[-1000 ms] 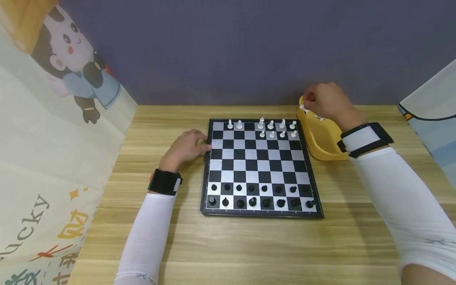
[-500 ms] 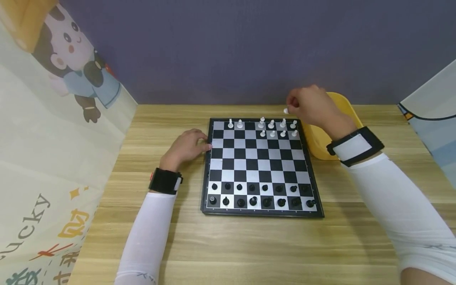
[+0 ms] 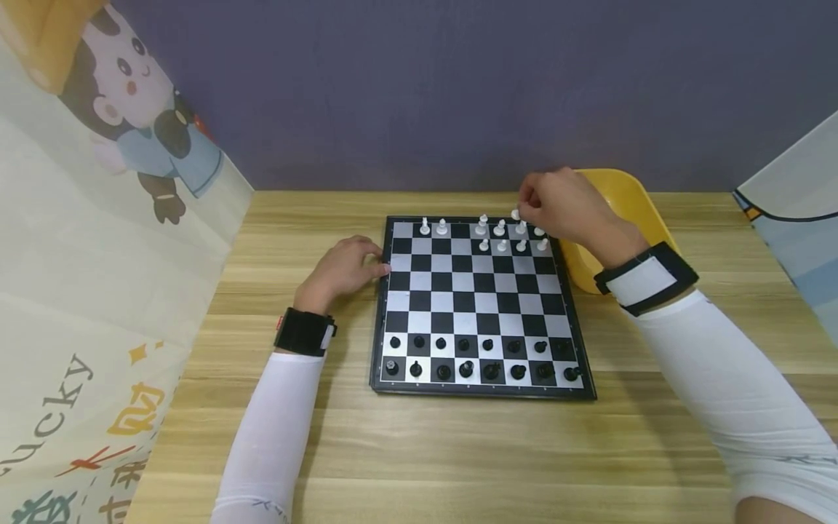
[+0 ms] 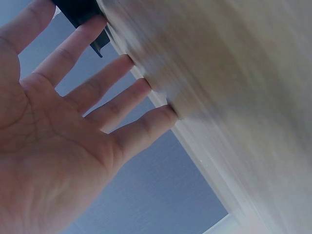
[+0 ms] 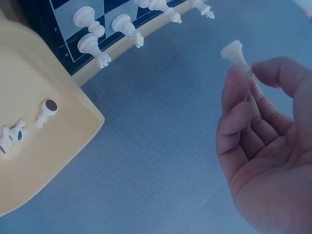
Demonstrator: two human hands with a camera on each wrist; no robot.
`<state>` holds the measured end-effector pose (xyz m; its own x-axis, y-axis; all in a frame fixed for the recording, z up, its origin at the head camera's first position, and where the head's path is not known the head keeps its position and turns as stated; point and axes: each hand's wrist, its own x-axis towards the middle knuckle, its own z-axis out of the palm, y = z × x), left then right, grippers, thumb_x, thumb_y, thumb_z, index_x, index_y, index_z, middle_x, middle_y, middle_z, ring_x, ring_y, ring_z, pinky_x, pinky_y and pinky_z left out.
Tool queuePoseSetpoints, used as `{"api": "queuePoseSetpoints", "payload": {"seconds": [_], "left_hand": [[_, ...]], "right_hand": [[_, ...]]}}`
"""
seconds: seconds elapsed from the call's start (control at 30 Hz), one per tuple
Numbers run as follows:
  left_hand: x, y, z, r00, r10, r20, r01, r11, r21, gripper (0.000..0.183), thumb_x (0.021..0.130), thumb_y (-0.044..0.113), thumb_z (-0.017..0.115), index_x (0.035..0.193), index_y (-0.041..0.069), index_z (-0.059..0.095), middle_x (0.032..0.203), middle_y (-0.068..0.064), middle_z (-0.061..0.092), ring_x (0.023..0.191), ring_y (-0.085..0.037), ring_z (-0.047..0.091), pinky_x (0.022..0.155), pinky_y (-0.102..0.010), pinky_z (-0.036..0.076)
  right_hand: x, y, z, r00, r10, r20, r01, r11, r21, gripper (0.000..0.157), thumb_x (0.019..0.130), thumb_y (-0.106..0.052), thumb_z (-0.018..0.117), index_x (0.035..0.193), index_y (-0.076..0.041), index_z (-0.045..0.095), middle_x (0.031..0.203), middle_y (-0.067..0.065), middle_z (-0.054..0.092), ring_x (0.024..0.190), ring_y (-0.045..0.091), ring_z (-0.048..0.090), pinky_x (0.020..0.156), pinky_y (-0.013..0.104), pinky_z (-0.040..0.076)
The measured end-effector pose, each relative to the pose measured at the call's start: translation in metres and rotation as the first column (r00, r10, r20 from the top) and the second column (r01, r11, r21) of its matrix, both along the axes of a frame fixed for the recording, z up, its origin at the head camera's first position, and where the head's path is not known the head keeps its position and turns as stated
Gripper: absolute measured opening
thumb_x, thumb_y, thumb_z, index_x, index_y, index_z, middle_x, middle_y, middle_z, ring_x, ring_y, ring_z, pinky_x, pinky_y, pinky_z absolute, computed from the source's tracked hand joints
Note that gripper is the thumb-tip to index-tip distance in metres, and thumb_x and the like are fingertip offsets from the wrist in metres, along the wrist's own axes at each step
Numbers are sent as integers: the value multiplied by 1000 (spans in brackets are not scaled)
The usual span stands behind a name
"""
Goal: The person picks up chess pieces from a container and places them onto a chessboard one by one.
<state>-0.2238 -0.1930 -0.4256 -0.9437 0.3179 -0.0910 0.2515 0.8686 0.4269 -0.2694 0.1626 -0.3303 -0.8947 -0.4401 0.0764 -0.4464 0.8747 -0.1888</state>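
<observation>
Head | right hand (image 3: pixel 571 211) pinches 1 white piece (image 3: pixel 515 214) | left hand (image 3: pixel 343 266) spread | 16 black pieces (image 3: pixel 466 369)

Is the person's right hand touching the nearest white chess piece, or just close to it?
Touching. The right wrist view shows the right hand pinching the narrow end of the white chess piece, its wider base sticking out free.

On one chessboard (image 3: pixel 463 301)—sixteen black pieces (image 3: pixel 465 370), ten white (image 3: pixel 481 228).
</observation>
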Motion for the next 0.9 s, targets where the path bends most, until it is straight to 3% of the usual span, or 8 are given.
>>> {"api": "queuePoseSetpoints", "payload": {"seconds": [0.43,0.9], "left_hand": [[-2,6,-1,1000,-7,3,7,1000,1,45,87,49,53,118,16,57,137,-8,42,129,-28,32,104,-42,20],[-2,7,2,1000,-1,13,1,1000,-5,45,87,48,54,118,16,58,137,-9,42,129,-28,31,104,-43,20]], "right_hand": [[1,-7,1,1000,23,6,-23,1000,-15,20,91,-31,50,95,-13,56,75,1,56,58,18,49,52,29,41],[-2,-43,-1,997,82,-1,-82,996,-35,21,92,-35,51,95,-15,57,77,-2,55,62,15,51,55,28,40]]}}
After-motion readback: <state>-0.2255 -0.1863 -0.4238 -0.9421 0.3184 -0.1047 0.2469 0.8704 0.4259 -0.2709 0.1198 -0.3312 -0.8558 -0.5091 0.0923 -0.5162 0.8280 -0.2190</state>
